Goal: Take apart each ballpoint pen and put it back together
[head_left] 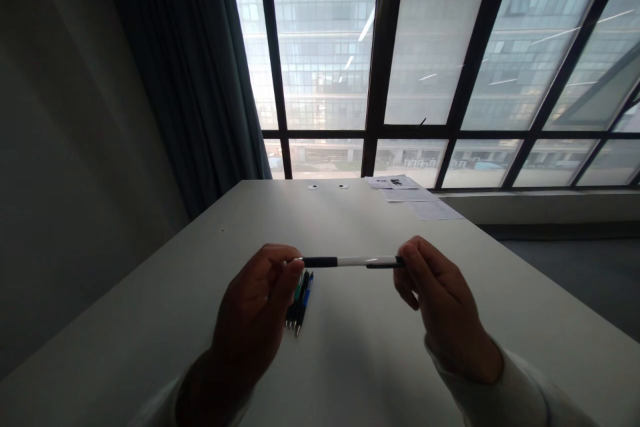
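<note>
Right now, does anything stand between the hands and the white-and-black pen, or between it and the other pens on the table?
Nothing visible: the left hand and right hand hold the white-and-black pen by its ends. Only the left hand partly covers the other pens from view.

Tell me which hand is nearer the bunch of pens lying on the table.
Left. The left hand overlaps the left side of the pens in view; the right hand is farther off, rightward.
</note>
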Tool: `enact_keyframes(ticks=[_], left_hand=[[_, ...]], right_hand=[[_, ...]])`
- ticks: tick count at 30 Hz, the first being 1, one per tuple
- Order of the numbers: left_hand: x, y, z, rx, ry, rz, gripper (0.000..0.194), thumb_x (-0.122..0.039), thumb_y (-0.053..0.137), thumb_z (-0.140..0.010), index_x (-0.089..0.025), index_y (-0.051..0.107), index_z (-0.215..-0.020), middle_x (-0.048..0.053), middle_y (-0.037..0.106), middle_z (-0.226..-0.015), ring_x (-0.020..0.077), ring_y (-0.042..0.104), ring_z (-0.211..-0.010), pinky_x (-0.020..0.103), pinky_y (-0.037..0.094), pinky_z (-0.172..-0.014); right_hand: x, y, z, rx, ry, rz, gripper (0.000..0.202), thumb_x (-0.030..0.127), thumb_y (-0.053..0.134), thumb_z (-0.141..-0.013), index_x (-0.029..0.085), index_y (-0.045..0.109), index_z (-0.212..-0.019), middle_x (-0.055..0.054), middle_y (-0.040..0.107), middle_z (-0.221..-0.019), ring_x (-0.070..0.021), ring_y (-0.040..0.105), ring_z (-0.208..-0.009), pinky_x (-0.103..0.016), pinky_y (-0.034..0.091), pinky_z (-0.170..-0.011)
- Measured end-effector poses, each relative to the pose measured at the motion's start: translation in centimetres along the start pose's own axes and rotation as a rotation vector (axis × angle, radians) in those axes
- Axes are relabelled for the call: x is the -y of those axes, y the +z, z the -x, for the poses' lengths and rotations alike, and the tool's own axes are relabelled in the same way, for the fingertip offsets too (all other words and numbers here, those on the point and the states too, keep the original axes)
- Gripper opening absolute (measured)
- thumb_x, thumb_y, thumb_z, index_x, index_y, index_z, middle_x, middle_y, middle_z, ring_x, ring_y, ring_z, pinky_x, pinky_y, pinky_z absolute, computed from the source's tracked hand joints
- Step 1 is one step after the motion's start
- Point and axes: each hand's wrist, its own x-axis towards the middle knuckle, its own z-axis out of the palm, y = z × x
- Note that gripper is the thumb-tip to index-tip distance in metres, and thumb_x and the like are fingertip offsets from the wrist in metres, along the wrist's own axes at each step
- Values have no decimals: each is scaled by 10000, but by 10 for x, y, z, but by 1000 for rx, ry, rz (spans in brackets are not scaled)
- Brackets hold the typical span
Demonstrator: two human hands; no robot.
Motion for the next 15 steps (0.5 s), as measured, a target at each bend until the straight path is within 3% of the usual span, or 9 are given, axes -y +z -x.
enact_keyframes(ticks=[5,8,10,12,15], left_hand=[[11,2,-1,16,-64,317,258,-455,652,-871,-207,629,-941,-14,599,-713,95,481,-529,195,405,-463],[15,4,1,4,-73,447,230,-426,697,-851,-224,617,-925,4,640,-894,107,572,-696,198,485,-597],[15,6,3,27,-73,486,212,-427,670,-877,-225,614,-904,6,644,-909,131,608,-831,222,511,-732],[13,7,7,116,-84,495,228,-449,599,-922,-223,608,-898,6,650,-836,149,626,-851,259,516,-791],[9,7,12,316,-81,359,238,-437,518,-970,-219,610,-943,-23,616,-649,124,598,-619,252,514,-653]], right_hand=[[-8,8,9,56,7,30,301,421,471,-1012,210,478,-798,69,401,-592,-79,325,-500,-197,287,-445],[-12,21,19,195,36,131,286,419,431,-1025,213,468,-830,68,426,-600,-86,343,-513,-209,309,-479],[-12,30,24,341,31,243,288,402,412,-1029,207,476,-827,52,475,-623,-91,392,-538,-218,344,-522],[-9,35,25,524,-3,350,287,370,425,-1021,198,501,-804,27,528,-658,-98,456,-576,-224,382,-572],[-4,31,20,696,-69,436,289,362,503,-985,191,536,-754,11,553,-675,-107,493,-602,-231,401,-602]])
